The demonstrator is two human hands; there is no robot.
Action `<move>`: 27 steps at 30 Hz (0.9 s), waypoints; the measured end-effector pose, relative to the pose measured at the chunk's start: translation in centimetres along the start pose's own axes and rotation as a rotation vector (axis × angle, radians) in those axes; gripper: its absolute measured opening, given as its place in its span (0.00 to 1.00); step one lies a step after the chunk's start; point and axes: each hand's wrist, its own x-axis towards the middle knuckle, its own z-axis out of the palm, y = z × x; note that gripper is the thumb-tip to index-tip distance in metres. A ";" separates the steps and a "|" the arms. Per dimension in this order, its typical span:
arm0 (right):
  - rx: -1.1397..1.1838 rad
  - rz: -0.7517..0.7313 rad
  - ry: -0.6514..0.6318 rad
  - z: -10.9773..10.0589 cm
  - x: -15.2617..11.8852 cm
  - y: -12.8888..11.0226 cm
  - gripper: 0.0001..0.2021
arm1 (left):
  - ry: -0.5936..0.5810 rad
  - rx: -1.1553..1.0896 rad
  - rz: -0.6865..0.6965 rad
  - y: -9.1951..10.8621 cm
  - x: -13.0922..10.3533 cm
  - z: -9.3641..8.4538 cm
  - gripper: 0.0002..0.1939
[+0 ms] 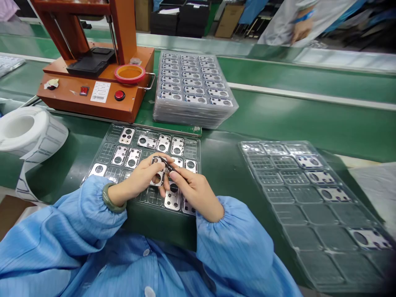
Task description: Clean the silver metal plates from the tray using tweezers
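In my left hand (144, 175) I hold a small silver metal plate (156, 178) with a large round hole and smaller holes. My right hand (198, 192) grips black tweezers (168, 165), their tip at the upper part of that plate. Both hands are over a clear plastic tray (107, 152) with shallow compartments. Several similar metal plates lie in it, one (126, 135) near its back left, another (172, 198) just under my hands. My fingers hide part of the tray, and whatever may be at the tweezer tip is too small to tell.
A second clear tray (318, 214) with a few plates lies at right. Behind stand a stack of filled trays (194, 111) and an orange press (93, 93) bearing a tape roll (130, 74). A label roll (27, 128) is at left. Another person's hand (301, 31) shows across the bench.
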 end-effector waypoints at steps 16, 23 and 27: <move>0.047 0.083 0.101 0.4 0.2 0.7 0.14 | 0.020 0.016 0.040 -0.2 -0.2 0.2 0.15; 0.098 0.047 0.071 -0.3 0.1 0.3 0.12 | 0.033 0.036 0.047 0.2 -0.1 0.5 0.18; 0.267 0.177 -0.141 -0.8 0.3 0.3 0.22 | 0.015 0.038 0.040 0.3 -0.1 0.6 0.19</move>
